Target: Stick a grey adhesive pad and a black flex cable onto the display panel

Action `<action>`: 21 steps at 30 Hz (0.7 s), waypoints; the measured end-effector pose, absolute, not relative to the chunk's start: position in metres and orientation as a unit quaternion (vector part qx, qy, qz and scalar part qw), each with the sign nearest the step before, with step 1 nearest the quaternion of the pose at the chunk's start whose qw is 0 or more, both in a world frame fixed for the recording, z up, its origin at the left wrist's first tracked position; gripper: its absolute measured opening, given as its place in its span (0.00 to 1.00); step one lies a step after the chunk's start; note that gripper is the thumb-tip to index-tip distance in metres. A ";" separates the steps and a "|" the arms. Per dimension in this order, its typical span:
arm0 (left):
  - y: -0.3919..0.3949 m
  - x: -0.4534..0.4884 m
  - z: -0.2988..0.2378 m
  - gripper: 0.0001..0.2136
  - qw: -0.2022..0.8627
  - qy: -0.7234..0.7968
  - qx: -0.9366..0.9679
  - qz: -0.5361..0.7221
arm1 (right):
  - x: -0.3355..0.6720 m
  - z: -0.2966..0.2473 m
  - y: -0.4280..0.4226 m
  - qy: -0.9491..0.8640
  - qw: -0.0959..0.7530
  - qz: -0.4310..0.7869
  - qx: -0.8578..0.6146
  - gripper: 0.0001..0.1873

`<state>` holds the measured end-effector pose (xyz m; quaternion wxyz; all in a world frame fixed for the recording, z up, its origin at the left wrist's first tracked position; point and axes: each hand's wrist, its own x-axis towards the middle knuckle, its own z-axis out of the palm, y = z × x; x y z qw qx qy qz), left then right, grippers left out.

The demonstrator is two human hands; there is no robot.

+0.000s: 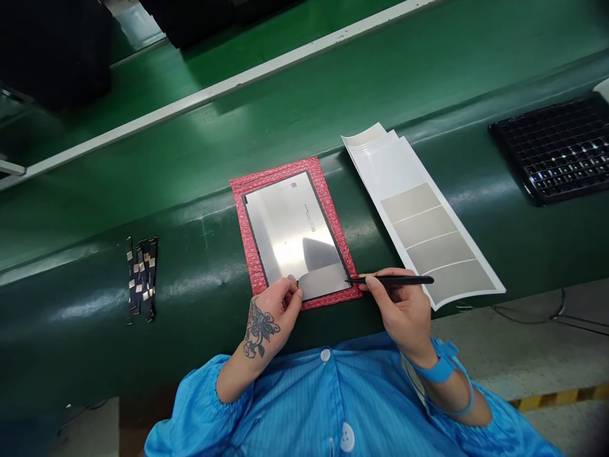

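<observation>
Along the counter's (190,330) near edge, left-hand fingers (291,289) pinch a grey film strip (323,281), hiding its corner. Right hand (398,311) grips black tweezers (394,280), tips hard to make out. Film lies on a metal-backed display panel (290,225) atop red bubble wrap (247,216).

The scene is lit brightly from overhead, and broad soft glare is spread along the green surface (143,209). A hard reflection is thrown back by the silver panel (280,222), and small glints are caught by the black tray (547,152). Focus is held sharply, with slight bending toward the edges.
</observation>
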<state>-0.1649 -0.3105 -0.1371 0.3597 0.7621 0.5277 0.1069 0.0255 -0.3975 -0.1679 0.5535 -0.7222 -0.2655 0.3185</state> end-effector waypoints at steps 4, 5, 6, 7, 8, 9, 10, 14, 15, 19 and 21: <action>-0.310 -0.165 -0.137 0.10 0.362 0.527 0.762 0.101 | 0.026 -0.167 -0.398 -0.269 0.550 0.318 -0.724 0.16; -0.310 -0.165 -0.136 0.10 0.363 0.526 0.762 0.101 | 0.026 -0.167 -0.398 -0.268 0.550 0.317 -0.725 0.16; -0.310 -0.164 -0.136 0.10 0.364 0.526 0.762 0.100 | 0.026 -0.167 -0.398 -0.267 0.548 0.314 -0.728 0.16; -0.310 -0.164 -0.136 0.10 0.365 0.525 0.762 0.100 | 0.026 -0.168 -0.398 -0.266 0.546 0.312 -0.730 0.16; -0.310 -0.164 -0.135 0.10 0.365 0.525 0.762 0.100 | 0.026 -0.168 -0.399 -0.265 0.544 0.312 -0.732 0.16; -0.310 -0.164 -0.135 0.10 0.366 0.524 0.762 0.101 | 0.026 -0.169 -0.399 -0.265 0.543 0.314 -0.733 0.16; -0.310 -0.164 -0.135 0.10 0.366 0.524 0.763 0.102 | 0.026 -0.169 -0.399 -0.265 0.541 0.315 -0.733 0.16; -0.310 -0.165 -0.135 0.10 0.366 0.521 0.763 0.108 | 0.027 -0.171 -0.401 -0.268 0.533 0.311 -0.740 0.16; -0.310 -0.165 -0.135 0.10 0.368 0.520 0.763 0.109 | 0.027 -0.172 -0.401 -0.269 0.532 0.309 -0.741 0.16; -0.310 -0.166 -0.136 0.10 0.373 0.518 0.761 0.117 | 0.026 -0.172 -0.401 -0.268 0.534 0.313 -0.738 0.16; -0.311 -0.166 -0.136 0.10 0.371 0.517 0.762 0.120 | 0.026 -0.172 -0.401 -0.267 0.536 0.315 -0.737 0.17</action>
